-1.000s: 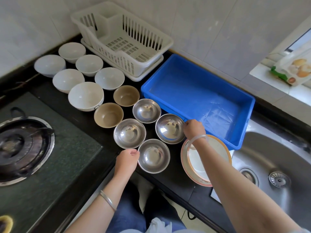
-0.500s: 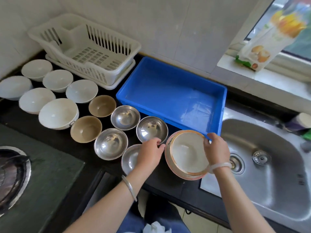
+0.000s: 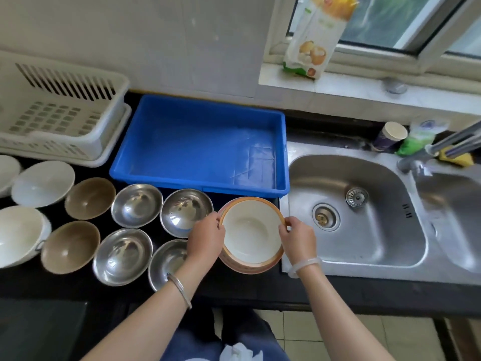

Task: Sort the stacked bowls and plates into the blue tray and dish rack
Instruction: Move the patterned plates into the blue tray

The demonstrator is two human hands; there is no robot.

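Observation:
A stack of cream plates with orange rims (image 3: 251, 231) sits on the black counter just in front of the blue tray (image 3: 200, 149). My left hand (image 3: 205, 237) grips the stack's left rim and my right hand (image 3: 298, 237) grips its right rim. The blue tray holds nothing. The white dish rack (image 3: 59, 115) stands at the far left, also with nothing in it. Left of the plates lie several steel bowls (image 3: 136, 204), two brown bowls (image 3: 89, 198) and several white bowls (image 3: 43, 182), all upright and spread singly.
A steel sink (image 3: 356, 212) lies directly right of the plates, with a tap (image 3: 453, 142) and a second basin further right. A cup (image 3: 391, 135) and a green bag sit behind it. A food packet (image 3: 316, 35) leans on the windowsill.
My left hand left the steel bowl and came onto the plate stack's left rim. My right hand shifted to the stack's right rim. The view swung right toward the sink.

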